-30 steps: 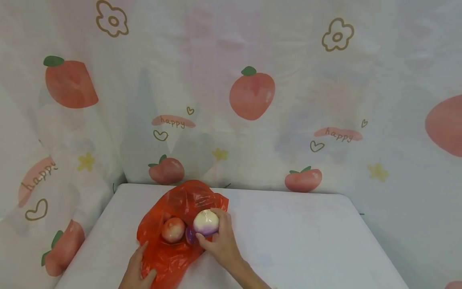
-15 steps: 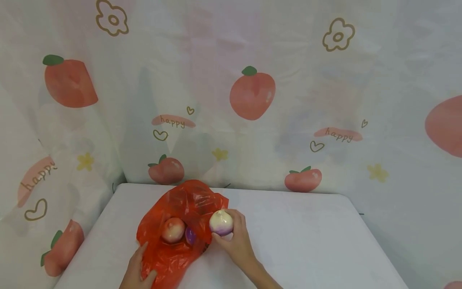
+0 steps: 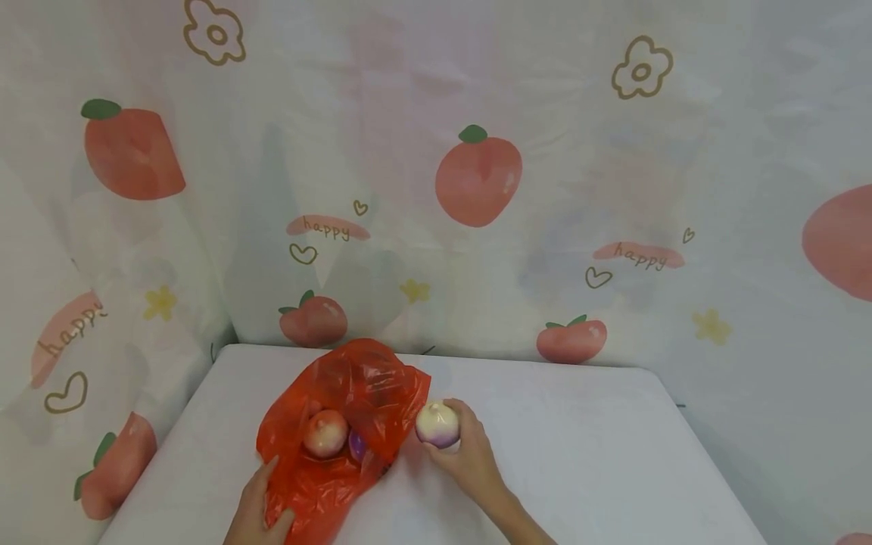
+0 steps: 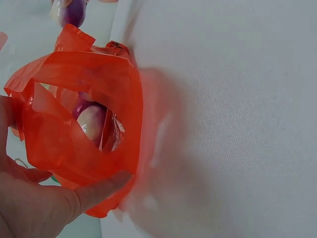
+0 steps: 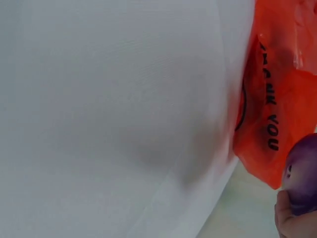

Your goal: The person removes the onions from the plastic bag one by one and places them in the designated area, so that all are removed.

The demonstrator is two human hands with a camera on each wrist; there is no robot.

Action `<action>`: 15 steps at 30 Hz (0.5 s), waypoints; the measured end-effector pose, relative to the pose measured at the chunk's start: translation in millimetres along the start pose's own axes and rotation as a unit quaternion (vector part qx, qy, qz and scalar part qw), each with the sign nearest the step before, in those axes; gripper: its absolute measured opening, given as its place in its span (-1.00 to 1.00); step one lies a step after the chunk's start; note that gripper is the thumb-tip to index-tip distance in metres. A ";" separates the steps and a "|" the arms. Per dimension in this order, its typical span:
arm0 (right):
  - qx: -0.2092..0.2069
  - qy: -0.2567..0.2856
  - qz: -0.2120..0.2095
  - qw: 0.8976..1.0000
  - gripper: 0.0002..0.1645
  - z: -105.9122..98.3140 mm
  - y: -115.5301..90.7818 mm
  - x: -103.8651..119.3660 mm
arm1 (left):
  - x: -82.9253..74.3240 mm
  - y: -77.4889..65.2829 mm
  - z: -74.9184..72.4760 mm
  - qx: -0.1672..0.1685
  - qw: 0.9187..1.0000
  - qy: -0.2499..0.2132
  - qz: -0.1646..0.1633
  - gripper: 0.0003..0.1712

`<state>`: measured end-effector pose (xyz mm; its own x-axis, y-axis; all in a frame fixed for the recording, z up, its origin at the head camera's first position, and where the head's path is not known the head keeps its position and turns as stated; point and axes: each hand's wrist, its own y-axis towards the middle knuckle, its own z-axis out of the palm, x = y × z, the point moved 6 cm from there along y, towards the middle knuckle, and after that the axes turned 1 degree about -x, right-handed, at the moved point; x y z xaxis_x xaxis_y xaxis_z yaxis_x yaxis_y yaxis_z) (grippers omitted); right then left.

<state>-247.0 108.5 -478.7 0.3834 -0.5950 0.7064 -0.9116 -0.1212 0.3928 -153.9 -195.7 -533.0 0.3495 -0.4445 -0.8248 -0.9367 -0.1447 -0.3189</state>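
A red plastic bag lies on the left part of the table with its mouth open. My left hand grips its near side; in the left wrist view the thumb lies along the bag. Inside the bag are a round orange-and-cream onion-like piece and a purple piece, partly hidden by the plastic. Just right of the bag, my right hand holds a glossy white-and-purple turnip between thumb and fingers. The right wrist view shows the turnip's purple side.
The white table extends to the right of the bag. Behind it hangs a pale cloth printed with peaches, flowers and "happy". Black "THANK YOU" lettering marks the bag's side.
My right hand has carried the turnip from over the bag's mouth to the right, clear of the bag. The left hand has stayed on the bag.
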 end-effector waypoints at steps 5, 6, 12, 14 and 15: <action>0.020 -0.024 0.028 0.999 -0.22 -4.6 -1.7 -17.5 | -0.7 -1.7 -2.0 -0.002 1.000 0.000 0.013 -0.07; 0.025 -0.029 0.032 0.999 -0.22 -5.9 -1.9 -21.6 | -1.5 -1.6 -3.0 -0.003 1.000 0.005 0.017 -0.08; 0.049 -0.052 0.019 0.997 -0.20 -15.3 -2.3 -44.1 | -2.8 -0.9 -9.3 -0.008 0.999 0.016 0.036 -0.10; 0.060 -0.059 0.018 0.996 -0.19 -16.9 -2.9 -49.9 | -2.9 -0.6 -10.7 -0.009 0.999 0.012 0.047 -0.11; 0.066 -0.065 0.019 0.996 -0.19 -17.1 -2.6 -52.5 | -2.7 -0.4 -11.2 -0.009 0.999 0.007 0.050 -0.11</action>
<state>-262.2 153.7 -506.8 0.3336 -0.6973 0.6345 -0.9400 -0.1943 0.2806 -154.7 -204.3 -525.4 0.2540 -0.4703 -0.8452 -0.9672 -0.1150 -0.2267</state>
